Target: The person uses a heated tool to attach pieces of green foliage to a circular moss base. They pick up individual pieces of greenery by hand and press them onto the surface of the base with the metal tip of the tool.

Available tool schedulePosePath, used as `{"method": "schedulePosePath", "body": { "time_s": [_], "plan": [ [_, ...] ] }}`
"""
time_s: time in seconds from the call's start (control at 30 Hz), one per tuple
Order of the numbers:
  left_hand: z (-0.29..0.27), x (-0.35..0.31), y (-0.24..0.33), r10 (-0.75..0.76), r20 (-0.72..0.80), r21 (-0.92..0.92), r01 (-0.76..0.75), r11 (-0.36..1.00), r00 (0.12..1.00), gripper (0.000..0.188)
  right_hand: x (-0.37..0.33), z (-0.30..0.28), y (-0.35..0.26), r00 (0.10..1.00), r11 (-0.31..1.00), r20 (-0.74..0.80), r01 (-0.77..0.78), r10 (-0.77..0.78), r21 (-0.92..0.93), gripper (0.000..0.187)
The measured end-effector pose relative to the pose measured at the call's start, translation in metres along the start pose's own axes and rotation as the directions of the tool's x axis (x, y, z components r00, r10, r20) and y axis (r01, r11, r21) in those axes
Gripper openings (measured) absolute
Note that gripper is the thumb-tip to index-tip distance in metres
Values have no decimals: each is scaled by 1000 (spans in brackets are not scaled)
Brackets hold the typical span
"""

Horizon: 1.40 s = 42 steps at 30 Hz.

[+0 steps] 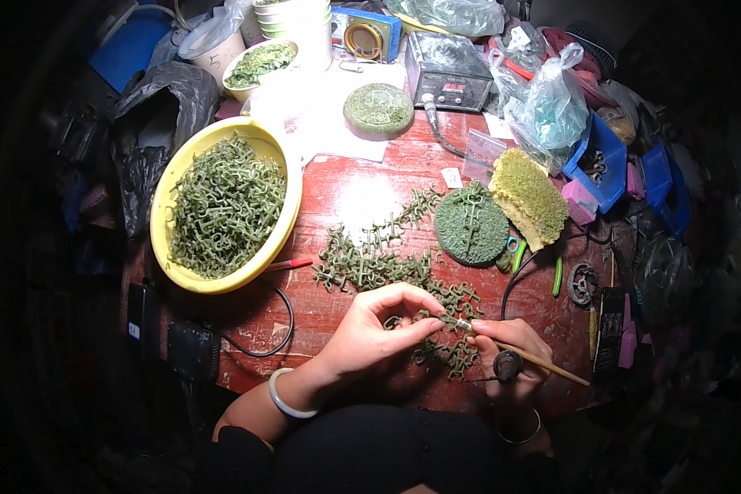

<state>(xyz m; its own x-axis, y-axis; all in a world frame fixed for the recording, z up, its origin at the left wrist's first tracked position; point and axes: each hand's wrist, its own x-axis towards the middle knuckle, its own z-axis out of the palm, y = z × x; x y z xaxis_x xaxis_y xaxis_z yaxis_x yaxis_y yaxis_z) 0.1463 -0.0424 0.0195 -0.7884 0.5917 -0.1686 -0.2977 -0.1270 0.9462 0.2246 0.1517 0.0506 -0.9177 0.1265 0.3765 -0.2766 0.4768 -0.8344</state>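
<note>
My left hand point(370, 329) has thumb and forefinger closed on a small green branching piece point(442, 316); the fingers hide most of it. In my right hand point(514, 336) is a thin paintbrush point(561, 371) with a wooden handle, its metal collar and tip at the piece. A dark, round-ended tool point(508, 365) is tucked under the same hand's fingers; its kind does not show. Around both hands, loose green branching pieces point(375, 267) lie spread on the table. Just beyond them, one such piece point(472, 216) rests on a round green textured pad point(449, 230).
A yellow basin point(158, 206) heaped with green pieces stands at left. At the back are a control box point(449, 66) with a cable, and a round green disc point(379, 109). A torn yellow-green sponge point(535, 193), blue bins point(605, 156) and plastic bags point(552, 99) crowd the right.
</note>
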Motion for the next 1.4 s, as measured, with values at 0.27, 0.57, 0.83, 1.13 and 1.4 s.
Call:
{"method": "schedulePosePath", "body": {
  "time_s": [0.27, 0.57, 0.83, 1.13, 1.4],
  "plan": [
    [-1, 0, -5, 50, -5, 46, -50, 998, 999, 18, -4, 0, 3, 999, 998, 26, -36, 35, 46, 15],
    [-3, 1, -6, 140, -11, 151, -137, 979, 990, 18, 1, 1, 3, 999, 999, 26, 28, -29, 34, 11],
    [0, 0, -5, 105, -34, 136, -100, 986, 994, 18, 0, -6, 2, 997, 992, -1, -78, 79, 95, 17],
    [0, -2, 0, 94, -103, 68, -88, 994, 990, 18, -12, -59, -3, 822, 830, -401, -146, 405, 539, 31],
    [4, -3, 7, 19, -66, 2, -19, 1000, 998, 18, -55, -92, 39, 613, 843, -593, -473, 522, 254, 21]
  ]
}}
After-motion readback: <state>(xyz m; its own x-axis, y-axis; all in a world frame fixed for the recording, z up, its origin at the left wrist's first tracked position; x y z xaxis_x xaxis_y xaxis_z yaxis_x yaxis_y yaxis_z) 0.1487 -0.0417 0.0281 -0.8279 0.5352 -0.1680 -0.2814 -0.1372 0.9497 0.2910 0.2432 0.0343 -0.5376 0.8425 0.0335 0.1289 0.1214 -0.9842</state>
